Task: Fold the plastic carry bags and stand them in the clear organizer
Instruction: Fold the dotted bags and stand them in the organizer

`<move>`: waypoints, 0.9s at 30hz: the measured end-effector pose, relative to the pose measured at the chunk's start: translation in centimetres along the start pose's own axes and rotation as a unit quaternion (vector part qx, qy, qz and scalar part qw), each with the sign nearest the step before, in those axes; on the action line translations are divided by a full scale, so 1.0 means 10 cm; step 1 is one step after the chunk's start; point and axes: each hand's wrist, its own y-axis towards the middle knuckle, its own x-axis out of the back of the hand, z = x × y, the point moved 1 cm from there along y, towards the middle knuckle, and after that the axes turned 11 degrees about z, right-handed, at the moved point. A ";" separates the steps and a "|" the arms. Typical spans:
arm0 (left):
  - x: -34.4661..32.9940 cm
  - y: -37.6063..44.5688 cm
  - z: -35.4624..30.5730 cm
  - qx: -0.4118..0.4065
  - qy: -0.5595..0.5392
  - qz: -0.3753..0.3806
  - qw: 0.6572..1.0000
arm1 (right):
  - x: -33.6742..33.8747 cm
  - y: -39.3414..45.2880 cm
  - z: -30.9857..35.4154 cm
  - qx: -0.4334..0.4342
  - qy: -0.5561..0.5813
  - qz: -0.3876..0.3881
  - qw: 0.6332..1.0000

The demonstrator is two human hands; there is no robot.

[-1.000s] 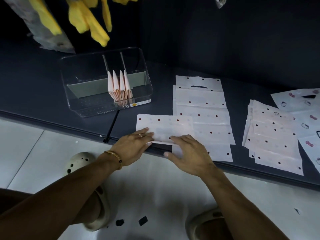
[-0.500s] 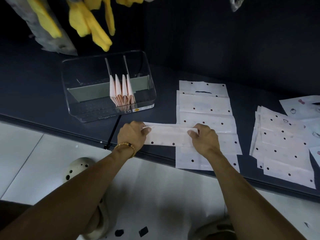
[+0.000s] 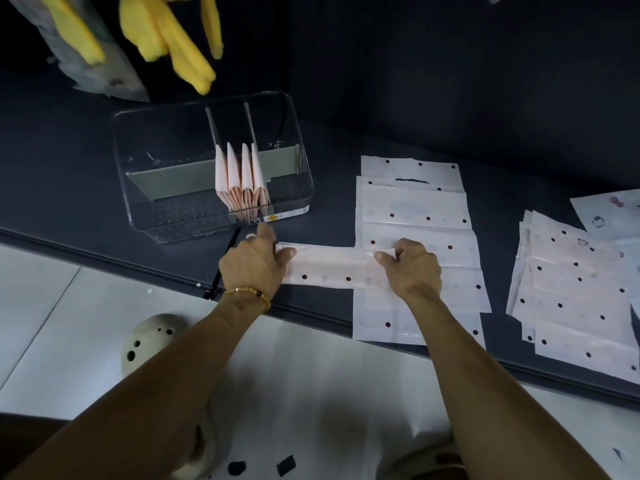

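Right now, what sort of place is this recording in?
Probably a small shop's packing spot, though uncertain: stacks of dotted carry bags lie on a dark shelf beside a clear organizer, with yellow packaged goods hanging above.

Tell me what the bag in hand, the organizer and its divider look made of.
Bag: thin, pale, dotted plastic film, faintly glossy; it creases flat. Organizer: clear, hard, glossy plastic; the shelf shows through its walls. Divider: opaque grey-green, matte, probably plastic or card. Left hand and right hand pinch the bag's ends.
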 end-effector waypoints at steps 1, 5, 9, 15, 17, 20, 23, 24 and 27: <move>0.00 -0.02 -0.01 -0.064 0.016 -0.027 0.997 | 0.00 0.00 0.00 -0.003 0.001 0.001 1.000; -0.10 -0.06 0.04 -0.390 0.109 0.015 0.914 | 0.01 0.02 0.01 -0.015 0.005 0.005 1.000; -0.19 0.02 0.21 -0.372 0.124 0.125 0.911 | -0.01 -0.09 0.04 -0.022 -0.001 -0.041 0.999; -0.23 0.02 0.20 -0.367 0.114 0.141 0.912 | -0.46 -0.47 0.40 0.303 -0.138 -0.157 0.930; -0.23 0.00 0.21 -0.364 0.095 0.148 0.915 | -0.75 -0.56 0.55 0.333 -0.155 -0.035 0.930; -0.23 -0.01 0.23 -0.364 0.091 0.160 0.913 | -0.88 -0.53 0.51 0.307 -0.183 0.018 0.934; -0.25 0.01 0.24 -0.362 0.104 0.156 0.913 | -0.71 -0.46 0.28 0.314 -0.222 0.016 0.923; -0.25 0.02 0.24 -0.358 0.105 0.158 0.914 | -0.63 -0.43 0.20 0.315 -0.226 0.019 0.922; -0.26 0.04 0.26 -0.354 0.107 0.169 0.914 | -0.40 -0.37 -0.10 0.295 -0.239 0.016 0.925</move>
